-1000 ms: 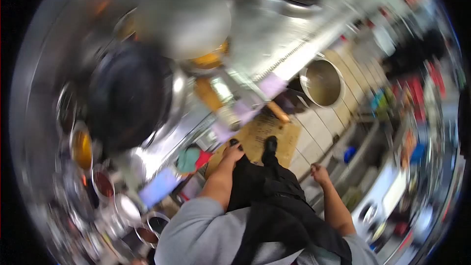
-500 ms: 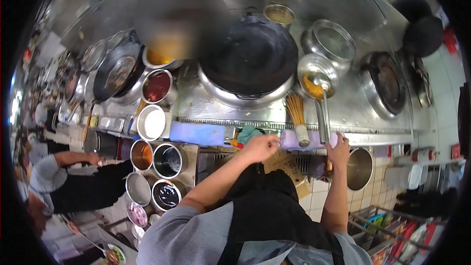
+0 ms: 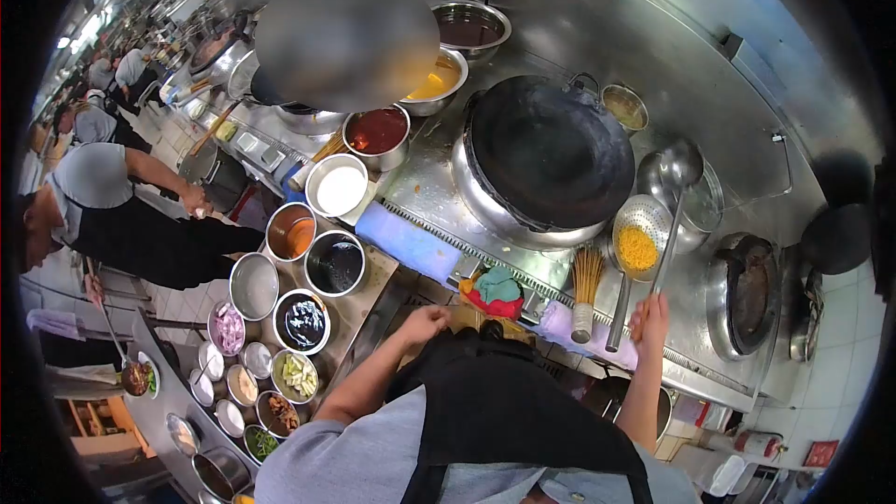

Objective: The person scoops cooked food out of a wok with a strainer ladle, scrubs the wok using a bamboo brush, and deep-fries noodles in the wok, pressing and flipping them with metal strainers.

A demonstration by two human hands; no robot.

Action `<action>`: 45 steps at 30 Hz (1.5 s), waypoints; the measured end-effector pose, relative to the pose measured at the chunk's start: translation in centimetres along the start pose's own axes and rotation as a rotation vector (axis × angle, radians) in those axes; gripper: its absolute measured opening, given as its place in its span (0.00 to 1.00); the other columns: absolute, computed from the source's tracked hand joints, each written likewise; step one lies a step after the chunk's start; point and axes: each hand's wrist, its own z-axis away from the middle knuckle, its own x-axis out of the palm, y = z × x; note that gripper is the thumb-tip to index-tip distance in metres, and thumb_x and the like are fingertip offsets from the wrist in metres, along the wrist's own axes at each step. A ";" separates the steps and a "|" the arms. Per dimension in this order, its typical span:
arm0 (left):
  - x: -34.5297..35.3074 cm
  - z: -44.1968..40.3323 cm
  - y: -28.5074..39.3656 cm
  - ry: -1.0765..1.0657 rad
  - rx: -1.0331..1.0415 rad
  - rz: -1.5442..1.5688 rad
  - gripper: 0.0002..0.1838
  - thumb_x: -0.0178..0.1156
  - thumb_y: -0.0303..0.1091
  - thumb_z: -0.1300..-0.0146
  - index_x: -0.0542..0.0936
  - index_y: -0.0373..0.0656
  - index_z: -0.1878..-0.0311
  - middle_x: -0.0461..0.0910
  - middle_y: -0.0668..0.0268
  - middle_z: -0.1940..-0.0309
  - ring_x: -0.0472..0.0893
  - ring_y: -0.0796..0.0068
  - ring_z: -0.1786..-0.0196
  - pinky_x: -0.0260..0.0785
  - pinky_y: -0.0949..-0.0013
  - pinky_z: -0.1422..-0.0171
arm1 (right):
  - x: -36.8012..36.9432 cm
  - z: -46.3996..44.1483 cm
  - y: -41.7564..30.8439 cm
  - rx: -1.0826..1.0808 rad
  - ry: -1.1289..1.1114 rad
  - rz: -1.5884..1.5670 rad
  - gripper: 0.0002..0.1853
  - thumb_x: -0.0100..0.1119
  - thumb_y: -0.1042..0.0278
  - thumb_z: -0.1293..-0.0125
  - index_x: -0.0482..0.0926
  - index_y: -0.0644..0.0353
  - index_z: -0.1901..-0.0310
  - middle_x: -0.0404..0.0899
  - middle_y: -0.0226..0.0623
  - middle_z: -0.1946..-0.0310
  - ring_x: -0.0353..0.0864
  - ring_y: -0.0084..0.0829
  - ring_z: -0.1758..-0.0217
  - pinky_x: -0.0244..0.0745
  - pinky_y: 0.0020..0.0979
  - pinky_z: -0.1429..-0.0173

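My right hand [image 3: 649, 319] is closed round the handle of a ladle [image 3: 681, 164], whose bowl is raised at the right of a large black wok [image 3: 553, 151]. Below the ladle, a perforated strainer [image 3: 642, 237] holding yellow bits rests on the steel counter, its handle beside a bamboo brush [image 3: 585, 291]. My left hand [image 3: 425, 325] is curled near my apron, in front of the counter edge; whether something small is in it cannot be made out. Close to it lie a green cloth and a red cloth [image 3: 497, 294].
Pots of sauces [image 3: 301, 319] and bowls of chopped ingredients [image 3: 299, 377] stand at the left. A co-worker [image 3: 121, 196] stands beyond them. Another wok [image 3: 747, 294] sits at the right. A blue folded towel [image 3: 407, 241] lies along the counter edge.
The view has swung left, showing more of the ingredient bowls and co-workers. My right hand has lifted the ladle out of the strainer. My left hand has drawn back from the counter edge.
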 end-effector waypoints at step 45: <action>-5.2 8.1 -16.7 0.394 -0.539 0.397 0.12 0.49 0.38 0.41 0.73 0.46 0.56 0.77 0.71 0.74 0.73 0.80 0.78 0.60 0.75 0.79 | 26.7 -7.1 -16.3 0.519 -0.876 -1.089 0.07 0.45 0.87 0.52 0.59 0.67 0.75 0.60 0.36 0.76 0.61 0.27 0.75 0.64 0.24 0.74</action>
